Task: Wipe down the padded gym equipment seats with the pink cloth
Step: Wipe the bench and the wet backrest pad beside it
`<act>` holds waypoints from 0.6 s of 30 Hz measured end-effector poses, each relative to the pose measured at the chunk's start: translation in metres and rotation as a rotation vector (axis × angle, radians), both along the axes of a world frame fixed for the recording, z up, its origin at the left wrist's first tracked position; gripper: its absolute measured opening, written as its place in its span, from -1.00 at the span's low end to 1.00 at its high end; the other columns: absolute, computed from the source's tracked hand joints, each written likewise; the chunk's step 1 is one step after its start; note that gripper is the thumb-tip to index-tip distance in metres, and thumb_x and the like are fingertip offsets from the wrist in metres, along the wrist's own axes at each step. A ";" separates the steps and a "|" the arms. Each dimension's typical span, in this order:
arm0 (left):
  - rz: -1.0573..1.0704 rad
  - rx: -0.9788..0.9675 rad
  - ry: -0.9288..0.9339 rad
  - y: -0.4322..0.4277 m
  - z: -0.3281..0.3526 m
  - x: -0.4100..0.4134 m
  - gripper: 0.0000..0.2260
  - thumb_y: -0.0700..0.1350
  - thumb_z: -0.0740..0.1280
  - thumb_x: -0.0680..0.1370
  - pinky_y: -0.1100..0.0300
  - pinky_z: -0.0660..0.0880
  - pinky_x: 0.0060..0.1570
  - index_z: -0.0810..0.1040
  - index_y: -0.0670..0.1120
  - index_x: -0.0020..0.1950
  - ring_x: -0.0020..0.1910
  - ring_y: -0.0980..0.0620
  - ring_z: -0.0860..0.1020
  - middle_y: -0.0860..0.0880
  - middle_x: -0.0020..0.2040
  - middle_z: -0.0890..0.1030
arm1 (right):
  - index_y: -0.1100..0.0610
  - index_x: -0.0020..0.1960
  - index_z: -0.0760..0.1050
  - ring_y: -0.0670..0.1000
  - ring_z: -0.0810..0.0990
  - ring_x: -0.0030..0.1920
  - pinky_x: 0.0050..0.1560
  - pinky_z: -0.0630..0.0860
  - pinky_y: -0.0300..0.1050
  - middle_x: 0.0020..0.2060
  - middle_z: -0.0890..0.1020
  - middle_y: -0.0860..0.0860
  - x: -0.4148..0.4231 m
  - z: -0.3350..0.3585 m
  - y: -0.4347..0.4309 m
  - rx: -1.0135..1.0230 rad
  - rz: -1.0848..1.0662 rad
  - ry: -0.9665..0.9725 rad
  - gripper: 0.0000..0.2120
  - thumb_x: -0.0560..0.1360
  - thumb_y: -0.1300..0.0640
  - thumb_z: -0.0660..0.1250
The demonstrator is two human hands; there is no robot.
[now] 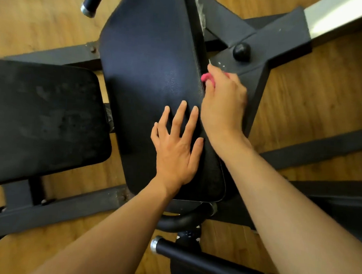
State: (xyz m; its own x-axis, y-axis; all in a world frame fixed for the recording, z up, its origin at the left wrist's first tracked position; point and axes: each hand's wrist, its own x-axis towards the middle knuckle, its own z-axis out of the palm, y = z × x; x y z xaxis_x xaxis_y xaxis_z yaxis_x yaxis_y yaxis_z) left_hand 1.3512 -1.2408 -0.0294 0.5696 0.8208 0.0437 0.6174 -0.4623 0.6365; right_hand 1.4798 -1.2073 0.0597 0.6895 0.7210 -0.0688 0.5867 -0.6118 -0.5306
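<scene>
A long black padded backrest (150,71) runs up the middle of the head view, with a square black seat pad (43,120) to its left. My left hand (176,149) lies flat on the lower part of the backrest, fingers straight and spread. My right hand (224,101) is at the backrest's right edge, fingers curled round the pink cloth (207,77). Only a small pink bit shows past the fingers; the rest of the cloth is hidden under the hand.
The dark steel frame (272,49) carries a round black knob (241,52) just beyond my right hand. Padded handles with metal ends stick out at top left (91,0) and bottom (208,263). Wooden floor (318,98) surrounds the machine.
</scene>
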 end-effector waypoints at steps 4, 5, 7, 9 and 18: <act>-0.014 -0.003 0.001 0.001 0.000 -0.001 -0.44 0.18 0.06 0.70 -0.43 0.16 0.46 0.11 0.08 0.69 0.68 -0.23 0.04 -0.01 0.70 0.10 | 0.07 0.49 0.42 0.09 0.43 0.39 0.34 0.47 -0.05 0.41 0.46 0.07 -0.028 0.011 -0.055 -0.034 0.099 -0.036 -0.58 0.64 0.15 0.16; -0.015 -0.005 0.009 0.001 0.000 -0.001 -0.45 0.19 0.04 0.70 -0.43 0.16 0.45 0.11 0.08 0.68 0.67 -0.24 0.05 -0.01 0.70 0.09 | 0.07 0.48 0.43 0.09 0.44 0.39 0.32 0.52 0.00 0.41 0.46 0.06 -0.032 0.014 -0.070 -0.045 0.093 -0.032 -0.57 0.63 0.16 0.17; -0.017 -0.016 0.012 0.002 0.001 -0.002 -0.45 0.22 -0.02 0.71 -0.45 0.16 0.44 0.11 0.08 0.68 0.67 -0.25 0.05 -0.02 0.70 0.09 | 0.08 0.45 0.48 0.09 0.49 0.35 0.30 0.55 0.01 0.37 0.50 0.06 -0.032 0.014 -0.082 -0.044 0.039 -0.027 -0.58 0.60 0.23 0.23; -0.015 -0.015 0.012 0.002 0.001 -0.001 -0.45 0.23 -0.02 0.71 -0.45 0.16 0.44 0.10 0.09 0.69 0.67 -0.24 0.04 -0.01 0.70 0.09 | 0.13 0.41 0.52 0.08 0.52 0.30 0.32 0.48 -0.12 0.29 0.56 0.07 -0.026 0.011 -0.062 -0.027 0.006 -0.005 -0.59 0.58 0.31 0.28; -0.012 -0.023 -0.003 0.003 -0.002 -0.001 -0.45 0.21 0.02 0.70 -0.43 0.14 0.46 0.10 0.11 0.69 0.68 -0.22 0.03 0.03 0.71 0.06 | 0.11 0.38 0.54 0.05 0.59 0.19 0.19 0.59 -0.09 0.22 0.59 0.08 -0.020 0.013 -0.038 0.019 0.068 -0.032 -0.66 0.63 0.24 0.23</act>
